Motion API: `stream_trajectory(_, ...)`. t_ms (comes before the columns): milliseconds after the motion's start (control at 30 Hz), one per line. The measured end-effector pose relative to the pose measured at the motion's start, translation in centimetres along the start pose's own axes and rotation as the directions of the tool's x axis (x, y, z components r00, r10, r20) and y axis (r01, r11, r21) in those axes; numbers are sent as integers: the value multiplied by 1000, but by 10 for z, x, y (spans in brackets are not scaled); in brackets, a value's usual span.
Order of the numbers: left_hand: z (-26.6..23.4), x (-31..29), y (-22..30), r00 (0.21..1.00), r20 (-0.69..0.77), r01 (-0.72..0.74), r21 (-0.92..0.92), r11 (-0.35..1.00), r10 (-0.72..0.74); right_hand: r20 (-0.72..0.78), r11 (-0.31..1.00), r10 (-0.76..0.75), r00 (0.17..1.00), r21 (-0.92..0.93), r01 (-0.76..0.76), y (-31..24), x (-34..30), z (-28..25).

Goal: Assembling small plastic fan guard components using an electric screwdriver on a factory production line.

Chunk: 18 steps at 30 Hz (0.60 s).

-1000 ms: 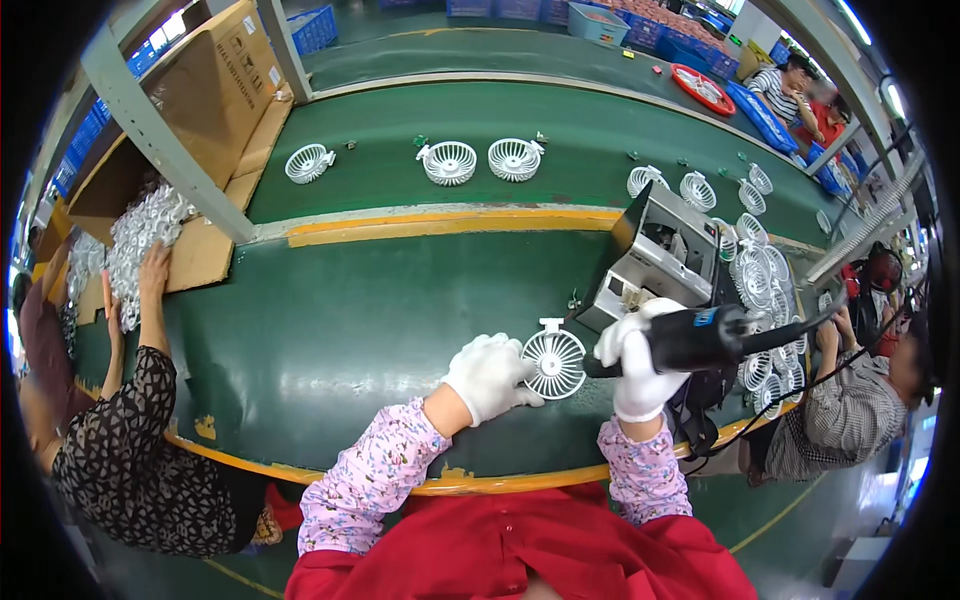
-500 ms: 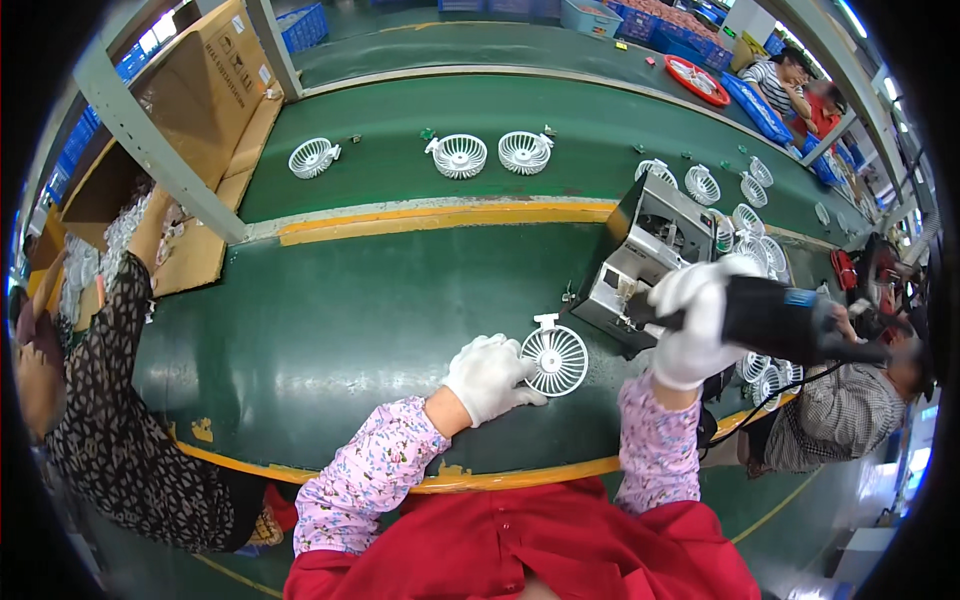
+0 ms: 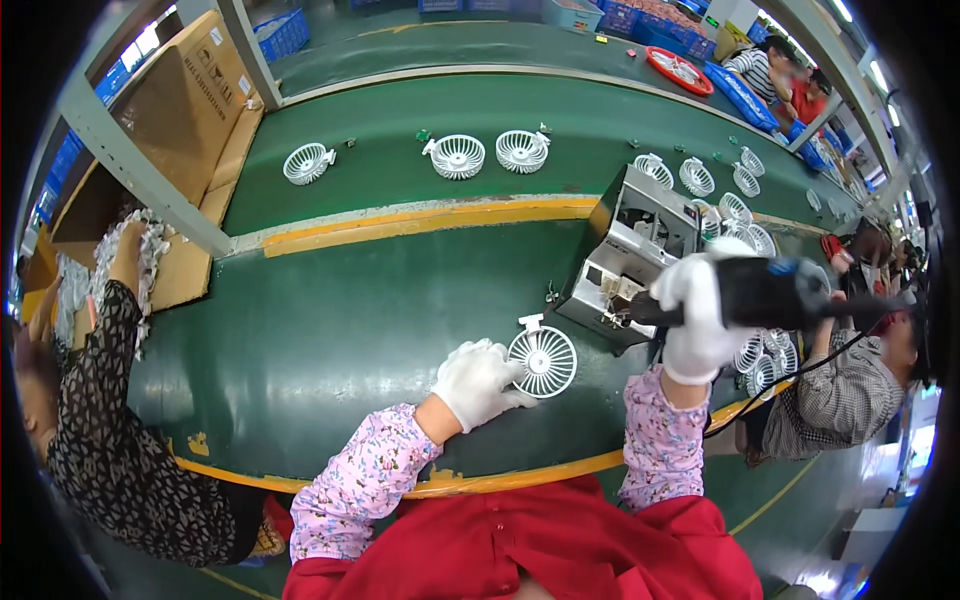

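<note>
Holding one white fan grille (image 3: pixel 543 361) flat on the green surface (image 3: pixel 330 330) with my gloved left hand (image 3: pixel 478 383), fingers spread and resting at its left rim, palm down beside it. Right hand (image 3: pixel 697 318), also gloved, closed around a dark powered screwdriver (image 3: pixel 760 293), raised off the surface to the right of the grille, its tip pointing left and not touching the grille; cable trailing off to the right. Grey metal box (image 3: pixel 635 250) just behind the grille. Progress, as I judge it: this grille is placed and steadied, the driver not yet brought down on it, so the fastening is left to do. More white grilles (image 3: pixel 458 156) lie well apart on the far belt, and a cluster (image 3: pixel 765 350) sits near my right forearm. A neighbour's arm (image 3: pixel 120 300) reaches into a cardboard box (image 3: pixel 190 95) at left.
</note>
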<state>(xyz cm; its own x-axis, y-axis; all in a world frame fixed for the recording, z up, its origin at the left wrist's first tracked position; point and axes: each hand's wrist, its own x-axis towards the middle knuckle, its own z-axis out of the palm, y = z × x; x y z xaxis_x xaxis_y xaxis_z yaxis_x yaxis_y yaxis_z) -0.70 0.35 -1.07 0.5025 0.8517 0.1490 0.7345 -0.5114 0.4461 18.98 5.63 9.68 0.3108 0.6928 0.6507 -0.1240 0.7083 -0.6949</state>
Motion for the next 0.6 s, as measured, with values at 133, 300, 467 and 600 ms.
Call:
stream_trajectory(133,0,2,2,999,-38,-6,3,1000,6,-73,985,153,986,-72,-158,17,-5,-5)
stream_trajectory(300,9,1,-2,997,-75,-8,27,1000,10,32,968,252,967,-4,-252,20,-28,-14)
stream_trajectory(467,14,1,-1,998,-65,-10,46,999,12,111,892,403,908,174,-417,36,-67,-7)
stream_trajectory(600,15,2,-1,999,-44,6,43,999,-4,86,893,425,901,121,-433,54,-81,-7)
